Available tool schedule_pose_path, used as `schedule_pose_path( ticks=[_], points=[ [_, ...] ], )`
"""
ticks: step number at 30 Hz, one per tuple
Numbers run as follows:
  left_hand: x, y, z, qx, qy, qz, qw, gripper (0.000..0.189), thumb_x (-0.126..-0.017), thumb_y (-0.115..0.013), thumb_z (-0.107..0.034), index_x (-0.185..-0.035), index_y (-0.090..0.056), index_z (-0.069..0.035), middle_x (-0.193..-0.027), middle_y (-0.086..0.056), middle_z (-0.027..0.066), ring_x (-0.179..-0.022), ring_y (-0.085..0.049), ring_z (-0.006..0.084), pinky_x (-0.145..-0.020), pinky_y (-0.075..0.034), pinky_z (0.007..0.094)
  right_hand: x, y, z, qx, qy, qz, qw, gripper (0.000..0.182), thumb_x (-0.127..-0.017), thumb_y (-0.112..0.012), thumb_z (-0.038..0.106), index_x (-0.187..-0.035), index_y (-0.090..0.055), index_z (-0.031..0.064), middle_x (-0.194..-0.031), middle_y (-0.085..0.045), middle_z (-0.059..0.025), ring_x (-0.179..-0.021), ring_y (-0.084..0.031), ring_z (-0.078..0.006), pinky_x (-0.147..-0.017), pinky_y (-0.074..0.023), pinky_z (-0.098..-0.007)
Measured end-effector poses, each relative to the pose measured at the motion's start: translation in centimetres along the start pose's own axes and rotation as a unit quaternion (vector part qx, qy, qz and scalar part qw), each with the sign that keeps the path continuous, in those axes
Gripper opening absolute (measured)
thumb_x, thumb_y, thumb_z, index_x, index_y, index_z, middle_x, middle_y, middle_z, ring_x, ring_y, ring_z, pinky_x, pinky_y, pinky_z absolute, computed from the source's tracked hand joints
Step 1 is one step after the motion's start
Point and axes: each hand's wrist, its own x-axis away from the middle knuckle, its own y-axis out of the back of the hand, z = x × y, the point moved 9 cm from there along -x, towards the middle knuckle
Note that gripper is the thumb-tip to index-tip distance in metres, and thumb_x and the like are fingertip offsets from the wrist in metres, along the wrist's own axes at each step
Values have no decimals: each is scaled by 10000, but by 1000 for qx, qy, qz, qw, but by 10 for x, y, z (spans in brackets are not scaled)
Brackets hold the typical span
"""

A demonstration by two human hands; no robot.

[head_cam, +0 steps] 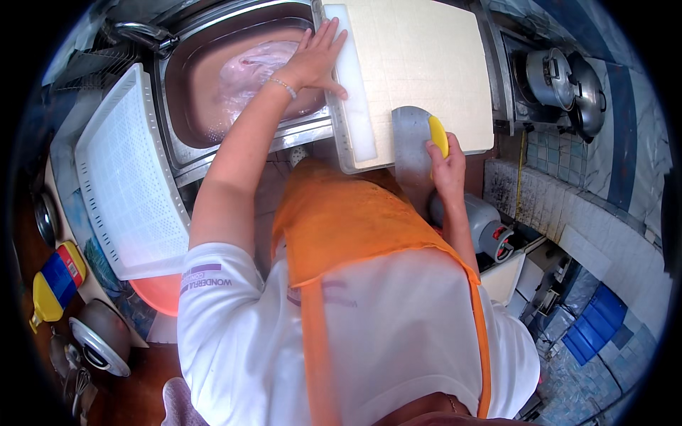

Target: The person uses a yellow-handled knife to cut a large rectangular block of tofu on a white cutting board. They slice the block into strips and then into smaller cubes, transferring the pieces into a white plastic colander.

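My left hand [315, 64] is spread, its fingertips and thumb resting on a long white strip [356, 106]. That strip lies along the left side of a broad cream-coloured slab [421, 58] with faint straight lines across its top. A pale translucent tray rim [341, 144] shows along the slab's left side. My right hand [448, 165] grips the yellow handle of a wide metal scraper [411, 136]. Its blade overlaps the slab's near edge in view; I cannot tell whether they touch.
Left of the slab, a sink basin [184, 69] holds cloudy water and a wet translucent sheet or bag [245, 74]. A white perforated crate [130, 175] stands further left. Pots [549, 80] sit on the stove at right, with a grey gas cylinder [479, 218] below the counter.
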Motion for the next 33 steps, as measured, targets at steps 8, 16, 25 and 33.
schedule_pose_path(
  ticks=[8,16,25,33],
  points=[
    [-5,6,-11,-30,10,37,999,1488,-489,-749,-817,-1552,-174,51,-1644,-58,256,-1539,-32,372,-1215,-85,569,9,-10,21,89,24,12,996,267,-914,-650,218,-1039,-594,-11,-842,-642,-201,-738,-628,-339,-697,-498,-418],
    [-3,10,-12,5,17,32,999,1391,-508,-793,-750,-1581,-219,-76,-1647,-69,247,-1541,-33,364,-1170,-113,672,15,-24,23,110,56,27,992,237,-913,-646,193,-1003,-570,-13,-902,-615,-245,-816,-619,-442,-717,-493,-471],
    [-3,7,-14,-66,2,50,997,1316,-519,-713,-849,-1595,-213,-280,-1657,-56,216,-1540,-49,368,-1169,-153,655,24,-16,37,147,113,-1,983,242,-914,-637,178,-1040,-544,-7,-911,-637,-269,-819,-625,-480,-700,-497,-524],
    [-7,0,-4,-51,-5,10,999,1398,-473,-733,-850,-1588,-224,-176,-1657,-111,181,-1541,-81,338,-1187,-151,629,39,-24,36,149,141,-6,979,227,-913,-627,158,-1064,-526,22,-761,-644,-256,-709,-627,-477,-635,-493,-545]
  ],
)
